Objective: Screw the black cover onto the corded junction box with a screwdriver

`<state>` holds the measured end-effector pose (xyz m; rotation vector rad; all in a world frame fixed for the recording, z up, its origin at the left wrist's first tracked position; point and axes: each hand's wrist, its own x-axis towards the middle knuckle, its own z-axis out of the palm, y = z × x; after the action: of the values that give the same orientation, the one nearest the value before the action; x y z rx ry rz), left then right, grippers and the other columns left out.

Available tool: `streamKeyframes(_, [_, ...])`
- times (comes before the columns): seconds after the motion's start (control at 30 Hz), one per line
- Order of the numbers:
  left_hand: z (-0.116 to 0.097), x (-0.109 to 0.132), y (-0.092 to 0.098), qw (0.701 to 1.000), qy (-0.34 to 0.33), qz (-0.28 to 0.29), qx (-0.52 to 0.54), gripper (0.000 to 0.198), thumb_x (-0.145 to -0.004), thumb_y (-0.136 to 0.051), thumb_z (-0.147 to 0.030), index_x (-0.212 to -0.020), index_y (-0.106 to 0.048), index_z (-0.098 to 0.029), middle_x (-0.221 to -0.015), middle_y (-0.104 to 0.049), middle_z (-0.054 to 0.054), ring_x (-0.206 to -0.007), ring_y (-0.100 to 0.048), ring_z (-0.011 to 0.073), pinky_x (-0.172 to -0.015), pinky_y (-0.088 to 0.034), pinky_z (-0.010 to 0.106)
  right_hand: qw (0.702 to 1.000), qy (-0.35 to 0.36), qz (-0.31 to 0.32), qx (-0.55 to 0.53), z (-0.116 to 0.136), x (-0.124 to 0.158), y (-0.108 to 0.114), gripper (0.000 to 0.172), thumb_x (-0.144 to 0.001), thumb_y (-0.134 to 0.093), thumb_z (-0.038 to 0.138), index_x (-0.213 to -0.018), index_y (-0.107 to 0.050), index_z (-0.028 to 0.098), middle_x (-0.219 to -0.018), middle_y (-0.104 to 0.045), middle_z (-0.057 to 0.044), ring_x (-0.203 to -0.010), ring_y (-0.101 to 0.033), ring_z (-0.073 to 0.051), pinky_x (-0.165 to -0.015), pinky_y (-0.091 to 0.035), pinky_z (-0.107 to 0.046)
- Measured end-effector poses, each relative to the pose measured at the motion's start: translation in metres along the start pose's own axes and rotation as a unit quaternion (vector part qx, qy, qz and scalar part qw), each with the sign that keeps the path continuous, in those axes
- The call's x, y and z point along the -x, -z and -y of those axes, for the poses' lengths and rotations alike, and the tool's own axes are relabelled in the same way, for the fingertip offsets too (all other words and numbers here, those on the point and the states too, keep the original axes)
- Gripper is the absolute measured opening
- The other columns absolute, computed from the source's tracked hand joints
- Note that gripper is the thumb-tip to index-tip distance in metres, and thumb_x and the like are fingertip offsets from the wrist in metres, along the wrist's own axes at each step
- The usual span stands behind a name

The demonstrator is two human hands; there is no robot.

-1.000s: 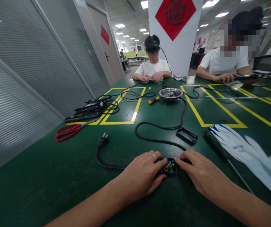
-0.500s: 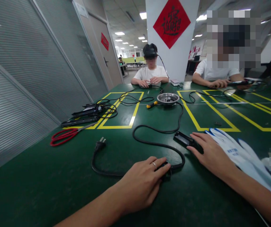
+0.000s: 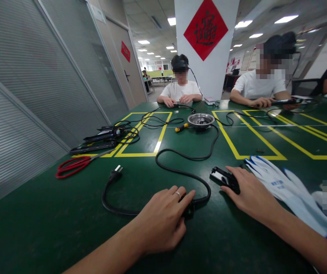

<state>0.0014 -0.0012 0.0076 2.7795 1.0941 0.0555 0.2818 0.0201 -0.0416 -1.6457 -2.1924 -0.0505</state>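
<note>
My left hand (image 3: 166, 217) is closed from above on a small black part (image 3: 189, 211) of a power cord; the fingers hide most of it. The black cord (image 3: 180, 172) runs from beneath this hand to a two-pronged plug (image 3: 115, 173) at the left, and also winds away across the table. My right hand (image 3: 247, 188) grips a hollow black plastic casing (image 3: 223, 177) between thumb and fingers. The casing's open side faces up, and its far end sticks out beyond the fingers. White gloves (image 3: 283, 184) with blue edges lie just right of this hand.
Red-handled scissors (image 3: 73, 166) lie at the left near a heap of black casings and cords (image 3: 103, 139). Farther back are a metal bowl (image 3: 201, 120) with small parts and a yellow-black screwdriver (image 3: 181, 127). Two people (image 3: 180, 89) work across the green table (image 3: 52, 217).
My left hand has shifted left with the black part, and the cord and plug have moved left too. My right hand has drawn the casing slightly nearer. The view has turned a little.
</note>
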Motion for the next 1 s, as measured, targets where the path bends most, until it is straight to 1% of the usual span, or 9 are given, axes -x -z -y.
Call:
streamKeyframes(0.23, [0.004, -0.002, -0.004, 0.999, -0.018, -0.002, 0.041, 0.060, -0.083, -0.047, -0.016, -0.141, -0.031, -0.022, -0.132, -0.046, 0.010, -0.111, -0.049, 0.0262, -0.096, -0.043, 0.045, 0.999, -0.018, 0.012, -0.028, 0.005, -0.001, -0.004, 0.048, -0.085, -0.050, 0.044, -0.127, -0.050, 0.019, -0.116, -0.059, -0.009, -0.104, -0.056, -0.024, -0.091, -0.047, -0.045])
streamKeyframes(0.33, [0.005, -0.002, -0.004, 0.997, -0.014, -0.011, 0.069, 0.055, -0.088, -0.051, -0.027, -0.139, -0.033, -0.021, -0.134, -0.044, 0.010, -0.115, -0.046, 0.0267, -0.100, -0.040, 0.045, 0.999, -0.028, 0.008, -0.044, 0.009, 0.002, -0.006, 0.049, -0.086, -0.050, 0.044, -0.129, -0.047, 0.020, -0.115, -0.058, -0.008, -0.104, -0.055, -0.022, -0.092, -0.046, -0.044])
streamKeyframes(0.43, [0.006, -0.002, -0.003, 0.996, -0.006, -0.022, 0.090, 0.052, -0.090, -0.051, -0.038, -0.137, -0.036, -0.021, -0.135, -0.045, 0.009, -0.117, -0.045, 0.0269, -0.101, -0.040, 0.046, 0.997, -0.047, -0.006, -0.058, 0.010, 0.002, -0.008, 0.053, -0.086, -0.051, 0.044, -0.131, -0.044, 0.019, -0.118, -0.057, -0.009, -0.107, -0.054, -0.022, -0.095, -0.045, -0.045])
streamKeyframes(0.57, [0.006, -0.002, 0.002, 0.993, 0.002, -0.051, 0.107, 0.041, -0.094, -0.046, -0.035, -0.133, -0.042, -0.022, -0.131, -0.048, 0.008, -0.115, -0.047, 0.0248, -0.101, -0.041, 0.044, 0.991, -0.089, -0.038, -0.089, 0.008, 0.000, -0.008, 0.055, -0.084, -0.053, 0.045, -0.132, -0.044, 0.020, -0.116, -0.058, -0.009, -0.104, -0.056, -0.023, -0.093, -0.046, -0.044])
streamKeyframes(0.67, [0.006, -0.003, 0.009, 0.991, 0.014, -0.064, 0.118, 0.035, -0.095, -0.045, -0.030, -0.129, -0.047, -0.021, -0.127, -0.051, 0.009, -0.113, -0.049, 0.0236, -0.099, -0.043, 0.043, 0.983, -0.119, -0.065, -0.126, 0.009, -0.002, 0.000, 0.056, -0.083, -0.055, 0.047, -0.132, -0.044, 0.022, -0.115, -0.059, -0.008, -0.102, -0.057, -0.022, -0.089, -0.048, -0.043])
streamKeyframes(0.77, [0.006, -0.004, 0.013, 0.985, 0.033, -0.092, 0.139, 0.031, -0.095, -0.045, -0.029, -0.124, -0.053, -0.021, -0.123, -0.053, 0.008, -0.110, -0.051, 0.0224, -0.097, -0.044, 0.041, 0.970, -0.148, -0.092, -0.170, 0.013, -0.004, 0.012, 0.056, -0.081, -0.058, 0.048, -0.131, -0.045, 0.024, -0.116, -0.060, -0.008, -0.100, -0.058, -0.023, -0.087, -0.049, -0.044])
streamKeyframes(0.83, [0.007, -0.004, 0.013, 0.978, 0.051, -0.119, 0.167, 0.028, -0.094, -0.048, -0.029, -0.119, -0.056, -0.021, -0.121, -0.055, 0.008, -0.109, -0.052, 0.0218, -0.097, -0.045, 0.040, 0.955, -0.157, -0.099, -0.230, 0.020, -0.004, 0.021, 0.055, -0.081, -0.060, 0.047, -0.130, -0.046, 0.026, -0.117, -0.060, -0.007, -0.100, -0.059, -0.022, -0.090, -0.049, -0.043])
streamKeyframes(0.9, [0.006, -0.004, 0.010, 0.965, 0.076, -0.140, 0.209, 0.029, -0.092, -0.053, -0.031, -0.118, -0.058, -0.021, -0.121, -0.056, 0.007, -0.112, -0.052, 0.0221, -0.098, -0.044, 0.040, 0.934, -0.150, -0.072, -0.317, 0.030, -0.001, 0.026, 0.054, -0.081, -0.060, 0.044, -0.130, -0.046, 0.027, -0.119, -0.059, -0.006, -0.103, -0.059, -0.019, -0.094, -0.049, -0.040])
streamKeyframes(1.0, [-0.001, -0.005, 0.004, 0.931, 0.094, -0.154, 0.317, 0.042, -0.084, -0.065, -0.035, -0.124, -0.056, -0.024, -0.124, -0.057, 0.005, -0.114, -0.052, 0.0228, -0.099, -0.043, 0.039, 0.898, -0.120, 0.003, -0.423, 0.055, 0.011, 0.025, 0.051, -0.081, -0.061, 0.040, -0.128, -0.045, 0.027, -0.120, -0.059, -0.006, -0.105, -0.060, -0.017, -0.094, -0.051, -0.036])
